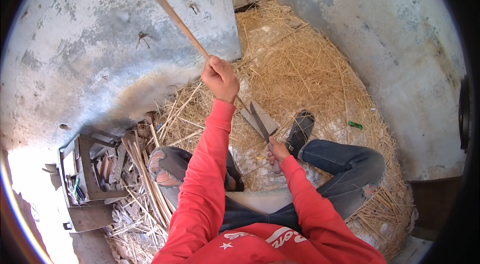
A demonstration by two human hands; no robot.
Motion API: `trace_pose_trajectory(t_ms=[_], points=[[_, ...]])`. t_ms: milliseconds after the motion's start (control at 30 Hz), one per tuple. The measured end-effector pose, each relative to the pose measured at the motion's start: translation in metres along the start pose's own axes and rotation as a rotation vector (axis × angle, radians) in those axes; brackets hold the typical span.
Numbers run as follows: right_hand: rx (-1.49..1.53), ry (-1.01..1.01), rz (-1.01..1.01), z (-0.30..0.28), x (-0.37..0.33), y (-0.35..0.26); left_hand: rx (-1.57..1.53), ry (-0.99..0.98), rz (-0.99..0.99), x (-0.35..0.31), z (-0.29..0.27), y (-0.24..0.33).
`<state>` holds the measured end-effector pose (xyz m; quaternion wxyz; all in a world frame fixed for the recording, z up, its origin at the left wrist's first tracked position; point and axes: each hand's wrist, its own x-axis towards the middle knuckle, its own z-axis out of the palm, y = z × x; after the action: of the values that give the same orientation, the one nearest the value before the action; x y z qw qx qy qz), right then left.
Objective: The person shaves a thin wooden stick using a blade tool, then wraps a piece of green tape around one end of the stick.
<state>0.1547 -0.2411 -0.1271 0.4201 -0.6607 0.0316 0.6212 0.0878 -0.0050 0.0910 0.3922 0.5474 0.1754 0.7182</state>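
From the head view, your left hand (220, 79) is curled around a long, pale stick (170, 11), fingers closed with the thumb lying along it. Above those fingers the stick slants up and left, past the top edge; below them a shorter length runs down and right toward the knife (260, 124). Gripping low on the stick probably gives you firm control of that short end, while the long part above hangs free and likely tugs at your wrist.

Your right hand (278, 152) is wrapped around the knife's handle, fingers tight. The blade points up and left from those fingers, over a flat grey slab (268, 120) just beyond them. The slab seems placed as a firm base amid the loose straw (295, 69). Whether blade and stick touch, you cannot tell from here.

Your left arm reaches well forward, nearly straight, its red sleeve close to the wrist; your right arm stays lower, its forearm angled inward, so both hands meet near your midline. You sit with knees spread, which seems to leave room between them for the knife. A dark shoe (301, 131) rests just beyond your right fingers, and a small green object (355, 125) lies well off to their right.
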Motion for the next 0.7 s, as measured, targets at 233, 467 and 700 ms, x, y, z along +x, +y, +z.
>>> trace_pose_trajectory(t_ms=[233,467,700], points=[[0.007,0.163,-0.825,0.035,-0.015,0.008,0.031,0.005,0.04,-0.011,-0.008,-0.024],[0.114,0.085,-1.08,0.058,-0.064,-0.005,-0.025,-0.012,-0.035,-0.014,-0.017,-0.021],[-0.431,0.332,-0.351,-0.003,0.06,0.083,0.085,0.027,-0.04,-0.009,0.001,-0.041]])
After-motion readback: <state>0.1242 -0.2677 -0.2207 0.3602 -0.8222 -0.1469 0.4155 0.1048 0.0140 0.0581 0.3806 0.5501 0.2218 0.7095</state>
